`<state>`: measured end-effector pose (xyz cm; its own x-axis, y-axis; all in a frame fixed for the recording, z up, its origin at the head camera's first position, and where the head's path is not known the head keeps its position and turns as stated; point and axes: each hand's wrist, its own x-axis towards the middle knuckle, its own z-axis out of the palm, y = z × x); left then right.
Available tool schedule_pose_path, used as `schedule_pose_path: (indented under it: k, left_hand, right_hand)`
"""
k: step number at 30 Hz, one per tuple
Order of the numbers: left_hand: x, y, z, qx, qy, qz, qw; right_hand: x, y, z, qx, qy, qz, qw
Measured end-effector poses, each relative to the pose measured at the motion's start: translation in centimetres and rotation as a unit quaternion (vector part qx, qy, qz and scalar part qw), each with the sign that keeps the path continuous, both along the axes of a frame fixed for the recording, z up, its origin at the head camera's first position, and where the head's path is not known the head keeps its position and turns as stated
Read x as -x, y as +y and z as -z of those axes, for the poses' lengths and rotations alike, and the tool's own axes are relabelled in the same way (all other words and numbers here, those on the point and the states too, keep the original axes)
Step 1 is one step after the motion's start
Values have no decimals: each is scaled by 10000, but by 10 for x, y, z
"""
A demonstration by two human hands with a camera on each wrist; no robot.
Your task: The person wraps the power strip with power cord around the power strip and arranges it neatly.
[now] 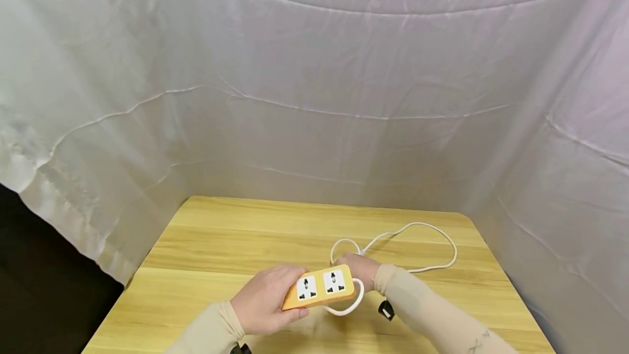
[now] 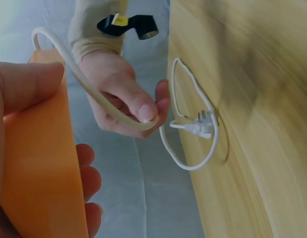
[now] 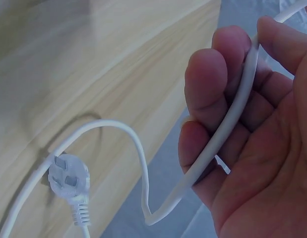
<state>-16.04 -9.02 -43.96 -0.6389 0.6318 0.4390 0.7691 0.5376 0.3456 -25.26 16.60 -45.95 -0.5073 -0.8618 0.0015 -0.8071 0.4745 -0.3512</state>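
My left hand (image 1: pixel 267 298) grips an orange power strip (image 1: pixel 320 285) by its left end, thumb on the near side. Two white socket panels on the strip face up toward the head view. A white cord (image 3: pixel 227 124) leaves the strip's right end and loops across to my right hand (image 1: pixel 360 267). There the fingers curl loosely round the cord, and in the left wrist view the thumb presses on it. Beyond that hand lies the white three-pin plug (image 2: pixel 202 126), its pins pointing up, with a loop of cord about it.
A light wooden table (image 1: pixel 236 245) spreads beneath both hands. Farther along, the cord makes a wide loop (image 1: pixel 454 250) on the table's right side. Grey curtains (image 1: pixel 319 152) stand round the back and sides. Small black wrist devices (image 1: pixel 386 310) are worn at the sleeves.
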Motion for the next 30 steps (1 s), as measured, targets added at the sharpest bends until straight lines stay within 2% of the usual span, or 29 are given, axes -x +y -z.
schedule_pose_path:
  k: [5, 8, 14, 19, 23, 26, 30]
  left_hand:
    - [0, 1, 3, 150, 133, 124, 9997]
    - [0, 2, 5, 244, 252, 208, 9992]
    - [0, 4, 11, 540, 405, 358, 9971]
    - [1, 3, 16, 854, 533, 270, 9946]
    - [4, 2, 20, 1025, 540, 174, 9931]
    - [6, 1, 23, 1129, 476, 58, 9924]
    - [9, -1, 28, 1241, 161, -111, 9921]
  right_hand:
    - [4, -7, -3, -442, -337, 274, 9981]
    - [5, -7, -6, -510, -355, 391, 9973]
    - [12, -8, -15, -451, -66, 292, 9985]
    - [17, -9, -25, -316, 292, 176, 9989]
    - [21, -9, -32, -259, 399, 266, 9985]
    - [23, -8, -36, -266, 418, 409, 9979]
    - [23, -8, -43, -243, 490, 536, 9971]
